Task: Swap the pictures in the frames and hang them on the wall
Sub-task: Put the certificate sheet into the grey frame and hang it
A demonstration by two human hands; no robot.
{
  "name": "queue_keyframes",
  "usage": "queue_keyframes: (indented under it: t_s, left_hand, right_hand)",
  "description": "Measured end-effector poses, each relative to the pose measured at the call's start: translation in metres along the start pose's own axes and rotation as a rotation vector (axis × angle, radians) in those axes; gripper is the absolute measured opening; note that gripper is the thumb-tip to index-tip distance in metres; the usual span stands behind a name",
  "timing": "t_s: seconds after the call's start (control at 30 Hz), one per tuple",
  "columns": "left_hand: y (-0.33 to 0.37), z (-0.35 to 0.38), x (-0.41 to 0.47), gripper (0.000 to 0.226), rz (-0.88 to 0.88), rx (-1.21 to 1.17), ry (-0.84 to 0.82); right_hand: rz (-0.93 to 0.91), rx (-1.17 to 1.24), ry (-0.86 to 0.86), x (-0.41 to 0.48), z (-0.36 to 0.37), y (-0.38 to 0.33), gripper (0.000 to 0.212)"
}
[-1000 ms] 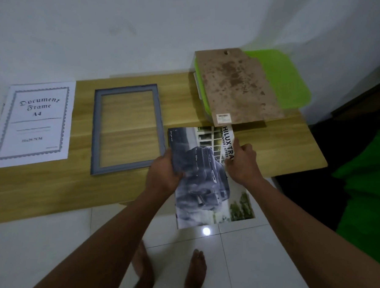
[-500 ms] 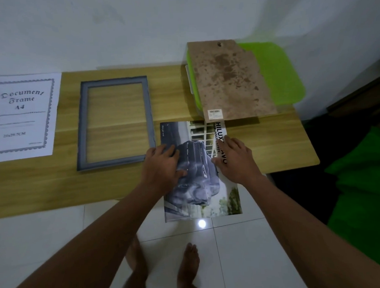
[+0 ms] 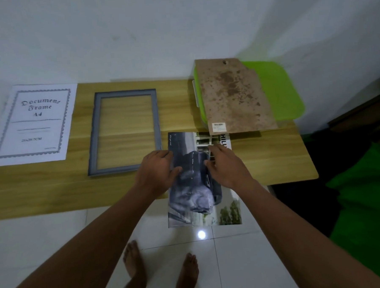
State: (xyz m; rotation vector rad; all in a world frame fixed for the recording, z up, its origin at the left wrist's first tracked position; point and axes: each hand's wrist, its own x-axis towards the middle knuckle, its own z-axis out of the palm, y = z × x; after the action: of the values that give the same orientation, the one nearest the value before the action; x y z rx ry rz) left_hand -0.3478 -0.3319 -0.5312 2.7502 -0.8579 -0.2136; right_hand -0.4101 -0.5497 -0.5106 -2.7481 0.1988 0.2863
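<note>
Your hands no longer grip the poster by its sides as they did a second ago; both lie flat on it, apart. Left hand presses the left edge, right hand the right part, fingers straight. The poster lies on the table, near half overhanging the front edge, far right corner under the board. The frame lies just left of it.
</note>
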Motion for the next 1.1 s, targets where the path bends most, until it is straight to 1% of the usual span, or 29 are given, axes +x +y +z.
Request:
queue_keyframes:
  t_s: [0.07,0.17,0.23,0.3,0.4,0.57,0.7,0.87,0.97,1.0,1.03,1.1]
  left_hand:
    - [-0.01,-0.015,-0.005,0.05,-0.052,-0.046,0.029]
    - [-0.036,-0.044,-0.015,0.055,-0.159,-0.081,0.068]
    - [-0.058,-0.061,-0.022,0.056,-0.221,-0.095,0.095]
    - [-0.085,-0.08,-0.03,0.056,-0.284,-0.099,0.121]
    - [-0.129,-0.106,-0.044,0.057,-0.355,-0.109,0.157]
    - [-0.218,-0.134,-0.062,0.054,-0.43,-0.169,0.179]
    - [-0.289,-0.143,-0.069,0.051,-0.461,-0.222,0.179]
    - [-0.369,-0.137,-0.068,0.053,-0.5,-0.247,0.142]
    - [-0.403,-0.13,-0.062,0.057,-0.53,-0.238,0.108]
    - [-0.413,-0.127,-0.06,0.056,-0.542,-0.247,0.095]
    - [-0.421,-0.123,-0.059,0.052,-0.548,-0.258,0.097]
    - [-0.433,-0.116,-0.057,0.043,-0.549,-0.264,0.112]
  right_hand:
    - [-0.02,0.02,-0.022,0.006,-0.005,-0.02,0.045]
    - [-0.062,0.024,-0.055,0.02,-0.014,-0.056,0.048]
    - [-0.095,0.001,-0.062,0.033,-0.018,-0.084,0.043]
    - [-0.127,-0.002,-0.072,0.047,-0.02,-0.116,0.038]
    - [-0.166,0.015,-0.092,0.069,-0.019,-0.167,0.044]
    - [-0.211,-0.004,-0.107,0.108,-0.006,-0.255,0.043]
    - [-0.172,0.039,-0.153,0.142,0.02,-0.312,0.039]
    - [-0.097,0.082,-0.176,0.184,0.057,-0.37,0.041]
    - [-0.045,0.081,-0.173,0.205,0.084,-0.39,0.025]
    - [-0.02,0.062,-0.171,0.21,0.092,-0.395,0.024]
    - [0.008,0.042,-0.168,0.214,0.099,-0.398,0.026]
    - [0.065,-0.005,-0.157,0.221,0.11,-0.405,0.036]
